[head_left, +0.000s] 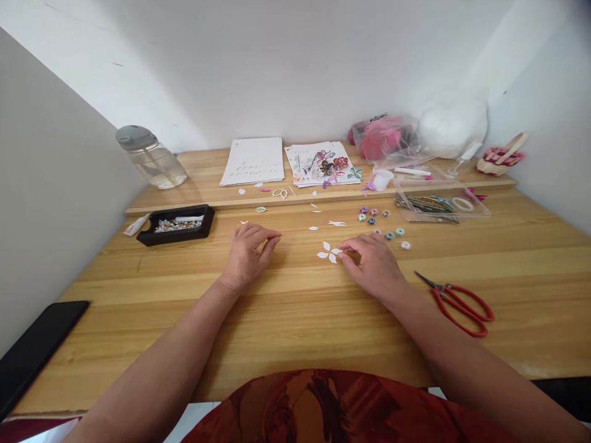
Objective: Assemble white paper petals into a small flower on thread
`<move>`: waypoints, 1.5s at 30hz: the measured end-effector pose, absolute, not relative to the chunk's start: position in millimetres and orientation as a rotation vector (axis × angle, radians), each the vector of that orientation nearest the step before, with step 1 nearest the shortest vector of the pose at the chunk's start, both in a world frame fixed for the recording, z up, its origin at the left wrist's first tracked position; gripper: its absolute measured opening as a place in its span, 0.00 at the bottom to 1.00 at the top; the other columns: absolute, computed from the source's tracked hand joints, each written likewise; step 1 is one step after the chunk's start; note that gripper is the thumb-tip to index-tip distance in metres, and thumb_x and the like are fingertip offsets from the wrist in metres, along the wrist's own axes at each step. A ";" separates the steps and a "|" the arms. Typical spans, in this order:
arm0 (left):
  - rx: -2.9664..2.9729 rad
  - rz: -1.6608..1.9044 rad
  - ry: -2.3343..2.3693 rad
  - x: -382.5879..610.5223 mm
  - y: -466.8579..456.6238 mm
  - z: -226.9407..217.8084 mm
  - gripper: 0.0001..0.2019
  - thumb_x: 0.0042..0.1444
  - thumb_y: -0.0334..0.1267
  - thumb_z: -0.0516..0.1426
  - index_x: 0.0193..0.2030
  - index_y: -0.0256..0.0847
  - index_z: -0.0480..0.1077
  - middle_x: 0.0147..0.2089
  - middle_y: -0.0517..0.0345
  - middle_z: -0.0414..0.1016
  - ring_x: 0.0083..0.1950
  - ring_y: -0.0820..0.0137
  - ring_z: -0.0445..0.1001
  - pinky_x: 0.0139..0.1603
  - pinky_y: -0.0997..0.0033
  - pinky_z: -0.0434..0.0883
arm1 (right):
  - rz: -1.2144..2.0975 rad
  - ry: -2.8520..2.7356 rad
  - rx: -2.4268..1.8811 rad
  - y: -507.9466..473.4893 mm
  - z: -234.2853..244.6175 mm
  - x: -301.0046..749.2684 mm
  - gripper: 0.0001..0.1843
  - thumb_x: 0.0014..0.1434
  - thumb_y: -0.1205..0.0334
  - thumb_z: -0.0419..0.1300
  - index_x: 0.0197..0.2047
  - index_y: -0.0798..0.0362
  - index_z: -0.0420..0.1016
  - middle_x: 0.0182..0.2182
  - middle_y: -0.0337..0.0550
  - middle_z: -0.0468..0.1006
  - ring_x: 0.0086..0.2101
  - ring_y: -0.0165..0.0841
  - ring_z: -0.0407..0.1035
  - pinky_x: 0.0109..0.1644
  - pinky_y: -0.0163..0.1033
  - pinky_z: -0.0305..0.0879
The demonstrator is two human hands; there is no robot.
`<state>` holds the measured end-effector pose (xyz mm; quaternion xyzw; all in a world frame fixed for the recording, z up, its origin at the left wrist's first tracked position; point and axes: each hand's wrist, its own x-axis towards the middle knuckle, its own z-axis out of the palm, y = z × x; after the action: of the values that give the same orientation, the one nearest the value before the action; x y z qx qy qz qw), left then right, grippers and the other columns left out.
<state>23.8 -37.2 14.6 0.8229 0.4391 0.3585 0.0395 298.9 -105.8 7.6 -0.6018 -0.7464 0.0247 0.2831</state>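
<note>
Several white paper petals (322,255) lie on the wooden table in a flower shape, tips pointing outward. My right hand (372,261) rests on the right side of this shape, thumb and forefinger closed at the end of the right petal (336,251). To the left, my left hand (249,255) rests on the wood with curved fingers and a small gap between thumb and forefinger; nothing shows in it. More white cut pieces (337,223) are scattered behind the petals.
Red-handled scissors (466,307) lie at right, near several thread bobbins (389,235) and a clear box of tools (443,200). A black bead tray (175,225) stands at left. On the back ledge are a bottle (154,163), papers (253,161) and flower ornaments (327,166).
</note>
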 end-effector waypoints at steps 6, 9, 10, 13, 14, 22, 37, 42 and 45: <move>2.619 1.021 1.168 31.3 -41.6 11.3 0.08 0.63 0.40 0.55 0.38 0.45 0.77 0.38 0.57 0.79 0.43 0.67 0.73 0.48 0.63 0.62 | 0.068 -2.020 -1.684 -105.4 6.6 297.7 0.02 0.58 0.66 0.61 0.33 0.53 0.75 0.31 0.43 0.76 0.37 0.39 0.64 0.49 0.43 0.56; 2.630 1.047 1.125 30.6 -40.5 10.1 0.08 0.63 0.39 0.56 0.39 0.44 0.77 0.37 0.57 0.79 0.42 0.67 0.73 0.46 0.62 0.62 | 0.059 -2.002 -1.680 -105.4 5.6 297.5 0.03 0.57 0.66 0.62 0.31 0.53 0.73 0.30 0.42 0.76 0.37 0.39 0.64 0.48 0.43 0.56; 2.629 1.057 1.118 30.1 -40.3 10.0 0.07 0.63 0.38 0.56 0.39 0.44 0.77 0.37 0.57 0.79 0.42 0.67 0.73 0.46 0.62 0.62 | 0.056 -1.991 -1.678 -105.4 5.3 297.3 0.02 0.56 0.66 0.62 0.32 0.53 0.73 0.31 0.42 0.76 0.37 0.39 0.64 0.48 0.43 0.56; 2.640 1.066 1.105 29.1 -40.9 9.7 0.06 0.62 0.37 0.57 0.39 0.44 0.76 0.37 0.58 0.79 0.42 0.67 0.73 0.46 0.62 0.62 | 0.076 -1.966 -1.683 -104.9 3.8 295.7 0.02 0.56 0.66 0.63 0.35 0.53 0.74 0.33 0.43 0.77 0.37 0.39 0.64 0.47 0.42 0.57; 2.649 1.062 1.098 29.1 -41.3 9.6 0.06 0.62 0.37 0.57 0.39 0.44 0.76 0.37 0.58 0.79 0.42 0.67 0.73 0.46 0.62 0.62 | 0.086 -1.958 -1.688 -104.5 3.3 294.9 0.03 0.56 0.66 0.63 0.35 0.53 0.74 0.33 0.43 0.77 0.38 0.39 0.64 0.46 0.42 0.57; 2.685 1.054 1.032 33.8 -43.9 8.6 0.07 0.63 0.38 0.56 0.39 0.44 0.76 0.38 0.57 0.79 0.42 0.67 0.73 0.46 0.62 0.63 | 0.150 -1.908 -1.676 -102.2 1.8 291.0 0.05 0.54 0.70 0.61 0.28 0.52 0.72 0.28 0.39 0.76 0.33 0.35 0.64 0.42 0.40 0.56; 2.676 1.000 1.040 33.4 -43.8 9.2 0.07 0.63 0.37 0.56 0.40 0.44 0.76 0.38 0.58 0.79 0.42 0.67 0.73 0.47 0.61 0.63 | 0.121 -1.994 -1.520 -104.8 6.2 296.6 0.08 0.58 0.71 0.59 0.34 0.52 0.78 0.31 0.42 0.77 0.36 0.36 0.67 0.45 0.41 0.59; 2.664 0.989 1.061 32.9 -42.4 9.3 0.07 0.63 0.38 0.56 0.40 0.44 0.76 0.37 0.57 0.79 0.42 0.67 0.73 0.47 0.61 0.63 | 0.076 -2.026 -1.557 -106.1 5.7 296.7 0.09 0.59 0.71 0.58 0.37 0.53 0.80 0.32 0.44 0.78 0.36 0.37 0.67 0.46 0.42 0.59; 2.669 0.992 1.057 32.6 -41.8 8.8 0.07 0.63 0.38 0.56 0.40 0.44 0.76 0.38 0.58 0.79 0.42 0.67 0.73 0.47 0.61 0.63 | 0.053 -2.018 -1.611 -106.8 5.5 296.8 0.09 0.59 0.70 0.58 0.36 0.54 0.80 0.32 0.45 0.78 0.36 0.38 0.66 0.47 0.42 0.59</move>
<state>32.6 -41.8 8.8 0.8775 0.3476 0.3261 0.0524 296.8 -106.8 5.5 -0.5997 -0.7509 0.0199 0.2759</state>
